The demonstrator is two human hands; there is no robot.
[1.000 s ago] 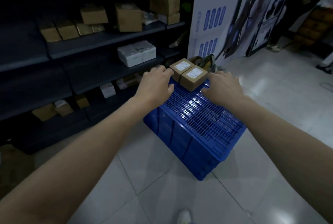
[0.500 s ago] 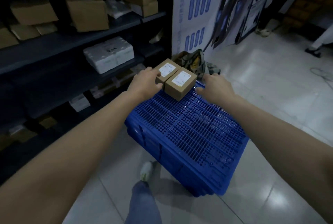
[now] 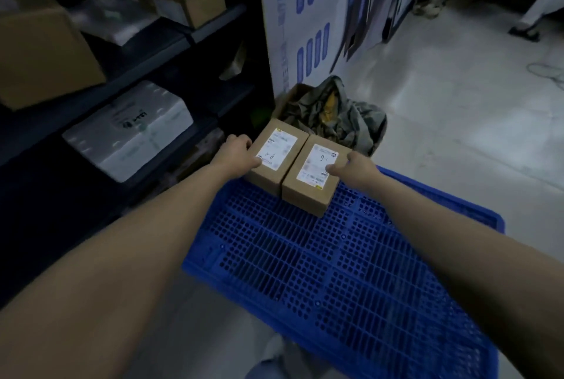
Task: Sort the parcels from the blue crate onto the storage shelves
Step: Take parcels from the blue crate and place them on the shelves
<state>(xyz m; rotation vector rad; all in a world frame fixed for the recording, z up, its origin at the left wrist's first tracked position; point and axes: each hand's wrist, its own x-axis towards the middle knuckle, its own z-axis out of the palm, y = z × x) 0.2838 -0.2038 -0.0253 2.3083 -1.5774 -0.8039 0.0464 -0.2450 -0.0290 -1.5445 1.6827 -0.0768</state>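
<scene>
Two small brown cardboard parcels with white labels sit side by side on the far end of an upturned blue crate [image 3: 329, 272]. My left hand [image 3: 236, 154] grips the left parcel [image 3: 276, 153] by its left side, thumb on top. My right hand [image 3: 351, 168] grips the right parcel [image 3: 314, 177] by its right side, thumb on the label. Dark storage shelves [image 3: 152, 67] stand to the left.
On the shelves lie a white foam box [image 3: 128, 134] and larger brown cartons [image 3: 42, 55]. A cardboard box stuffed with grey cloth [image 3: 332, 110] sits on the floor just beyond the crate. A printed white board [image 3: 308, 12] leans behind it. Pale tiled floor spreads to the right.
The view has closed in on the crate and tilted down. Both hands slid forward along the parcels' outer sides and now grip them. The parcels have not left the crate.
</scene>
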